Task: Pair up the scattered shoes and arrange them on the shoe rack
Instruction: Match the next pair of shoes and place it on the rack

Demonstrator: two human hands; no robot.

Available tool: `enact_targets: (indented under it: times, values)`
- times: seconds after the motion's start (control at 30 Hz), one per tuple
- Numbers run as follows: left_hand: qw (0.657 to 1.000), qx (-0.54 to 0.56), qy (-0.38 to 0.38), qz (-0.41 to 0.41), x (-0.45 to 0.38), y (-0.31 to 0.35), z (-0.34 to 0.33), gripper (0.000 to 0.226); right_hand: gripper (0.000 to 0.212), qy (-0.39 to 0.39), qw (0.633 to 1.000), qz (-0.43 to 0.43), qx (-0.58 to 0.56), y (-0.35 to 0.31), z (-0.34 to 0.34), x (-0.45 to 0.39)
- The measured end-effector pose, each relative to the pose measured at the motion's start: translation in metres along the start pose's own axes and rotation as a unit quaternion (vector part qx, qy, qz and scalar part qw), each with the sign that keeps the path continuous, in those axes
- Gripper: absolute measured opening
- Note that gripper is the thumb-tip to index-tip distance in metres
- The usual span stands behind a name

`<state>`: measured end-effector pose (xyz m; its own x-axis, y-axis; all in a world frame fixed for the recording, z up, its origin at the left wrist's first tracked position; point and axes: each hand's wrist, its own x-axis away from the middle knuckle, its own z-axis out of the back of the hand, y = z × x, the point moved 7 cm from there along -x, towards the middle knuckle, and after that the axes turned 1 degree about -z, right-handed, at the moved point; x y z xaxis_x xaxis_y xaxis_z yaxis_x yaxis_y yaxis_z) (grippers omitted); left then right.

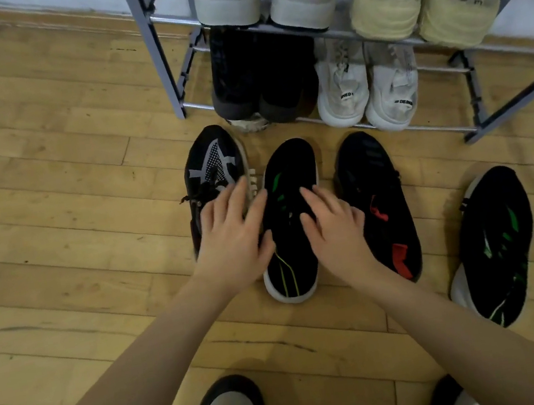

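Green-marked black shoe (290, 219) is lying on the floor, long axis pointing toward the shoe rack (152, 46); left hand (233, 238) and right hand (335, 226) are flanking it, fingers spread, gripping nothing; its likely mate (497, 247) is lying well apart to the right, nearer the right hand; red-marked shoe (380, 206) is sitting between them; grey-patterned shoe (212, 172) is just beside the left.

In front of you on the floor stand three black shoes side by side, toes toward the shoe rack (151, 42): a grey-patterned shoe (211, 172), a green-marked shoe (286, 178), a red-marked shoe (378, 192). Another green-marked shoe (497, 247) lies apart at your right. The rack holds pale and black pairs.
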<state>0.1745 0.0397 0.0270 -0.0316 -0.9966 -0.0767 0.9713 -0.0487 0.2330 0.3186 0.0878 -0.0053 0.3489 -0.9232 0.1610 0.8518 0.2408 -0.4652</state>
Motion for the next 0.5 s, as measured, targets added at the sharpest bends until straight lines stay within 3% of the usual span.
enact_targets:
  times: [0.1,0.33,0.5]
  values:
    - [0.999,-0.025,-0.020,-0.036,-0.029,0.017,-0.010,0.052,0.048,0.005,0.998,-0.011,0.063,0.021,0.004,-0.009]
    - [0.991,-0.058,-0.115,0.042,-0.095,0.014,-0.050,0.068,0.051,0.018,0.995,-0.024,0.100,0.036,0.010,-0.054]
    - [0.981,-0.064,-0.173,0.052,-0.105,0.003,-0.081,0.072,0.052,0.047,0.990,-0.010,0.129,0.048,-0.004,-0.058]
